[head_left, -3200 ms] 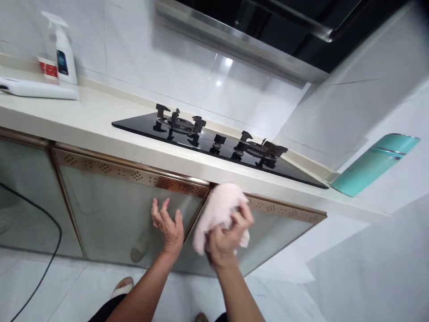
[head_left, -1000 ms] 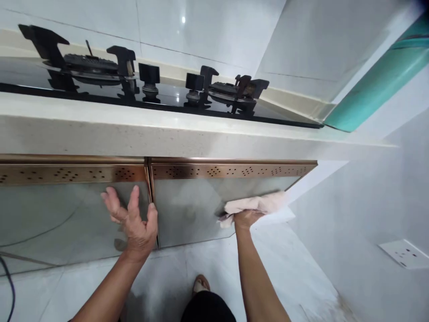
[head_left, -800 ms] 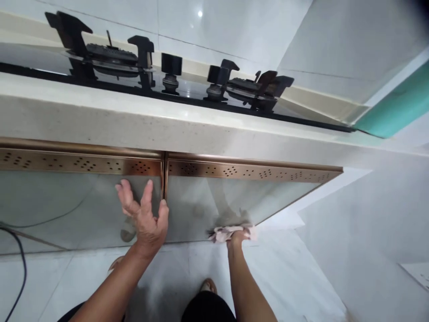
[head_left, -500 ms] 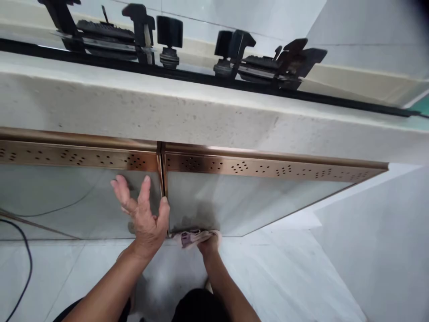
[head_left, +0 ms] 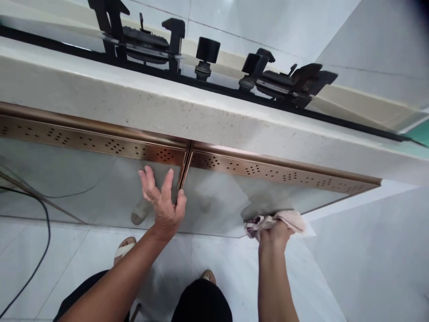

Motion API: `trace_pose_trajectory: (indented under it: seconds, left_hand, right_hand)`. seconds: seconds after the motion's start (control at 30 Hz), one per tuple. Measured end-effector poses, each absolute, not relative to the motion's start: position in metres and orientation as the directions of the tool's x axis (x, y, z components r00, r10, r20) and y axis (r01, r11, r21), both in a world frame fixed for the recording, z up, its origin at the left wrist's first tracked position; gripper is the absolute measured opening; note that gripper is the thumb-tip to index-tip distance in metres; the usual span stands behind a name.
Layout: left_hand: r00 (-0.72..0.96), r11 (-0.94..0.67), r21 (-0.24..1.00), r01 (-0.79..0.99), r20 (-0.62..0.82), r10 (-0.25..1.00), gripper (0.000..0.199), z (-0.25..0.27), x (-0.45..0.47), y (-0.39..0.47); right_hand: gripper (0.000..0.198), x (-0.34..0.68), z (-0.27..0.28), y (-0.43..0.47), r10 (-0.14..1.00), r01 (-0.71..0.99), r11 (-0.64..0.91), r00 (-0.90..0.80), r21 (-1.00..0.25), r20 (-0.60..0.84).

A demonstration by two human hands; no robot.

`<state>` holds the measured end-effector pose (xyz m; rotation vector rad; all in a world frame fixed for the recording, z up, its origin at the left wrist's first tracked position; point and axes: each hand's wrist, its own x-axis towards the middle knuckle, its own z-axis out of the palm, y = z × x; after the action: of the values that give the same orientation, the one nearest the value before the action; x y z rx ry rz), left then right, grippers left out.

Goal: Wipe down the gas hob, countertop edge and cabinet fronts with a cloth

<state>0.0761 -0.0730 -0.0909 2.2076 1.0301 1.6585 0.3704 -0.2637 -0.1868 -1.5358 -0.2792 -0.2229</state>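
Note:
My left hand (head_left: 164, 201) has its fingers spread against the left cabinet door (head_left: 83, 174), close to the gap between the two doors. Its thumb lies near the metal edge of that gap. In my right hand (head_left: 276, 235) is a bunched pale pink and purple cloth (head_left: 290, 220). The cloth touches the lower right part of the glossy grey-green right cabinet door (head_left: 214, 201). Most of my right fingers are hidden by the cloth. Both doors carry copper-coloured perforated strips (head_left: 261, 169) along their tops.
Above the doors runs a pale countertop edge (head_left: 161, 105). A black gas hob with burner supports (head_left: 176, 38) and knobs (head_left: 208, 50) sits on it. A dark cable (head_left: 47, 241) curves over the tiled floor (head_left: 77, 250) at left. My sandalled foot (head_left: 124, 248) is below the doors.
My right hand has moved with the cloth from the bottom near the door gap to the right side of the right door. The left hand stays by the gap. The view has shifted and tilted.

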Motion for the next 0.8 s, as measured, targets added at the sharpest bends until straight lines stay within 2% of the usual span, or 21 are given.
trace_pose_trajectory:
  seconds: [0.1, 0.17, 0.2, 0.27, 0.33, 0.4, 0.47, 0.53, 0.6, 0.7, 0.77, 0.8]
  left_hand:
    - [0.138, -0.753, 0.519, 0.405, 0.78, 0.611, 0.071, -0.092, 0.076, -0.073]
    - [0.152, -0.746, 0.52, 0.415, 0.769, 0.621, 0.071, -0.091, 0.074, -0.072]
    - [0.157, -0.741, 0.523, 0.421, 0.763, 0.627, 0.071, -0.091, 0.074, -0.072]
    - [0.156, -0.733, 0.525, 0.433, 0.757, 0.635, 0.071, -0.091, 0.073, -0.071]
    - [0.146, -0.724, 0.521, 0.452, 0.758, 0.636, 0.071, -0.091, 0.073, -0.071]
    - [0.151, -0.737, 0.487, 0.467, 0.778, 0.61, 0.073, -0.092, 0.073, -0.069]
    - [0.169, -0.769, 0.431, 0.472, 0.812, 0.559, 0.075, -0.094, 0.074, -0.066]
    - [0.175, -0.799, 0.38, 0.466, 0.845, 0.505, 0.077, -0.096, 0.073, -0.064]
    - [0.165, -0.809, 0.361, 0.463, 0.862, 0.479, 0.079, -0.097, 0.074, -0.062]
    - [0.155, -0.815, 0.367, 0.448, 0.866, 0.476, 0.081, -0.098, 0.075, -0.063]
    - [0.146, -0.815, 0.38, 0.438, 0.864, 0.482, 0.079, -0.097, 0.076, -0.066]
    - [0.138, -0.812, 0.39, 0.434, 0.862, 0.488, 0.078, -0.096, 0.076, -0.068]
  right_hand:
    - [0.07, 0.325, -0.197, -0.24, -0.144, 0.347, -0.086, 0.923, -0.934, 0.356]
    - [0.076, 0.284, -0.217, -0.22, -0.163, 0.455, -0.21, 0.856, -0.865, 0.49]
    - [0.074, 0.263, -0.229, -0.21, -0.106, 0.55, -0.271, 0.798, -0.79, 0.593]
    - [0.061, 0.226, -0.253, -0.193, 0.139, 0.746, -0.301, 0.651, -0.594, 0.746]
    - [0.035, 0.201, -0.278, -0.183, 0.406, 0.858, -0.216, 0.512, -0.465, 0.757]
    - [0.012, 0.19, -0.301, -0.18, 0.556, 0.875, -0.152, 0.46, -0.46, 0.692]
    - [0.005, 0.193, -0.322, -0.188, 0.605, 0.849, -0.159, 0.487, -0.504, 0.63]
    - [0.005, 0.208, -0.338, -0.204, 0.576, 0.779, -0.22, 0.59, -0.587, 0.566]
    - [0.015, 0.234, -0.346, -0.227, 0.469, 0.663, -0.313, 0.73, -0.68, 0.497]
    - [0.034, 0.29, -0.337, -0.265, 0.158, 0.416, -0.422, 0.909, -0.806, 0.387]
    - [0.04, 0.331, -0.317, -0.285, -0.046, 0.255, -0.402, 0.954, -0.88, 0.297]
    - [0.04, 0.35, -0.304, -0.293, -0.112, 0.192, -0.368, 0.962, -0.91, 0.248]
